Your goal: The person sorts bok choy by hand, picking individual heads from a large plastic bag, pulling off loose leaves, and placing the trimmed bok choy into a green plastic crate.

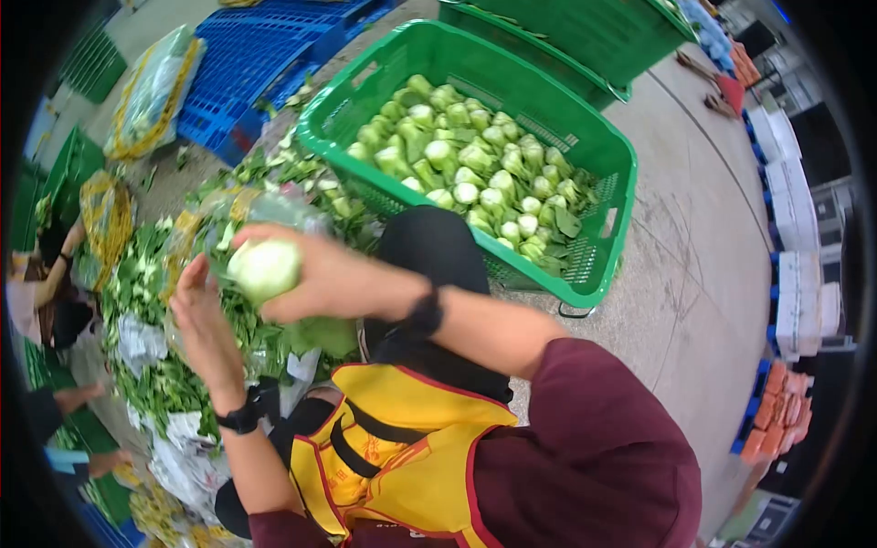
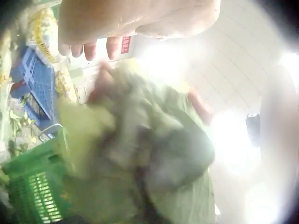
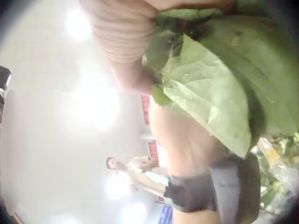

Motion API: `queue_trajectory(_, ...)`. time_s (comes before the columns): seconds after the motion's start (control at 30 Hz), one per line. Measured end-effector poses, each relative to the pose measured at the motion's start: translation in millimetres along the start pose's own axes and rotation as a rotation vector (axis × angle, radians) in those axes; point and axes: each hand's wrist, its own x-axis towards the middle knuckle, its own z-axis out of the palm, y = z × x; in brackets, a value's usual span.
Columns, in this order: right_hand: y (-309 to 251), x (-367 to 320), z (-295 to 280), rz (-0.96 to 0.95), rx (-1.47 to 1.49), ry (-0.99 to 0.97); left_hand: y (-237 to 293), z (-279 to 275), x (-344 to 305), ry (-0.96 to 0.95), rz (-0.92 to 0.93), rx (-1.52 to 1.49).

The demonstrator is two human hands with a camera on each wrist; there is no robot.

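Observation:
A head of bok choy (image 1: 265,270), its pale round base turned up, is held in my right hand (image 1: 320,279) above the pile of leaves. In the left wrist view the bok choy's leaves (image 2: 140,158) hang blurred, with right-hand fingertips (image 2: 201,106) at their edge. My left hand (image 1: 206,333) is beside the bok choy with its fingers extended and nothing gripped. From the right wrist, broad green leaves (image 3: 210,88) spread below my right hand (image 3: 124,42) and partly cover the left hand behind.
A green crate (image 1: 612,265) of trimmed bok choy stands ahead, with another green crate (image 1: 585,36) behind it. Loose leaves (image 1: 137,283) and plastic bags cover the floor at left. A blue pallet (image 1: 247,73) lies beyond. Other people's arms (image 1: 73,397) show at far left.

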Motion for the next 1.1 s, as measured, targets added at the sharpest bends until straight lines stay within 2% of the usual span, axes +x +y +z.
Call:
queue_trajectory(0.03, -41.7, -16.3, -30.0, -0.085, -0.28, 0.037, -4.2, -14.5, 3.2, -0.036, -0.002, 0.092)
queue_trajectory(0.1, -88.7, -51.0, -107.3, -0.11, -0.439, 0.24, -17.7, -58.3, 5.8, -0.079, -0.065, 0.201)
queue_trajectory(0.13, -113.4, -66.9, -147.7, -0.159, -0.834, 0.422, -26.7, -75.2, 4.2, -0.034, -0.128, 0.159)
queue_trajectory(0.2, -131.8, -108.4, -242.7, -0.053, -0.845, 0.693, -42.3, -104.8, -4.2, 0.115, -0.333, 0.123)
queue_trajectory(0.27, -116.7, -164.2, -359.6, 0.11, -1.274, 0.929, -71.0, -138.9, -16.8, 0.168, -0.42, 0.117)
queue_trajectory(0.3, -102.4, -193.6, -407.6, 0.278, -1.488, 1.041, -85.0, -149.0, -20.8, 0.222, -0.49, 0.098)
queue_trajectory(0.4, -49.4, -247.2, -480.4, 0.592, -1.423, 1.235, -110.2, -155.7, -26.8, 0.238, -0.611, 0.096)
queue_trajectory(0.47, -15.1, -253.0, -482.6, 0.806, -1.584, 1.396, -119.9, -153.4, -25.3, 0.271, -0.645, 0.116)
queue_trajectory(0.53, 29.6, -274.3, -512.8, 0.78, -2.152, 1.287, -124.0, -154.5, -25.5, 0.281, -0.67, 0.162)
queue_trajectory(0.6, 24.4, -262.0, -486.4, 0.792, -2.118, 1.246, -119.2, -162.9, -28.7, 0.273, -0.701, 0.196)
queue_trajectory(0.67, 27.9, -259.4, -496.4, 0.632, -1.85, 1.463, -117.6, -164.3, -28.9, 0.299, -0.713, 0.247)
queue_trajectory(0.7, 36.3, -270.6, -505.6, 0.669, -1.727, 1.468, -122.0, -178.4, -31.3, 0.284, -0.719, 0.239)
queue_trajectory(0.73, 48.8, -280.9, -512.4, 0.692, -1.726, 1.464, -123.9, -183.3, -33.4, 0.28, -0.735, 0.245)
queue_trajectory(0.8, 64.8, -291.0, -536.4, 0.739, -1.702, 1.303, -132.7, -185.5, -34.2, 0.368, -0.771, 0.197)
queue_trajectory(0.83, 50.8, -290.7, -545.3, 0.858, -1.465, 1.26, -138.0, -188.0, -34.4, 0.372, -0.786, 0.21)
queue_trajectory(0.87, 43.7, -306.0, -583.6, 0.857, -1.265, 1.185, -135.6, -185.0, -32.9, 0.361, -0.799, 0.221)
queue_trajectory(0.9, -36.2, -262.6, -523.9, 1.001, -1.209, 0.827, -132.1, -177.9, -31.9, 0.323, -0.803, 0.258)
queue_trajectory(0.93, -48.4, -265.2, -537.5, 1.013, -0.931, 1.001, -133.7, -171.8, -32.2, 0.287, -0.802, 0.284)
queue_trajectory(0.97, -69.5, -269.1, -561.9, 1.092, -1.147, 0.844, -136.9, -177.3, -33.6, 0.282, -0.81, 0.277)
queue_trajectory(1.0, -99.0, -251.4, -545.5, 1.141, -1.485, 0.675, -138.1, -190.7, -34.7, 0.276, -0.803, 0.279)
queue_trajectory(1.07, -110.3, -234.7, -519.6, 1.282, -1.549, 0.52, -144.4, -202.2, -35.4, 0.267, -0.79, 0.272)
queue_trajectory(1.1, -73.2, -272.3, -565.4, 1.35, -1.102, 0.478, -147.1, -204.9, -36.2, 0.277, -0.797, 0.274)
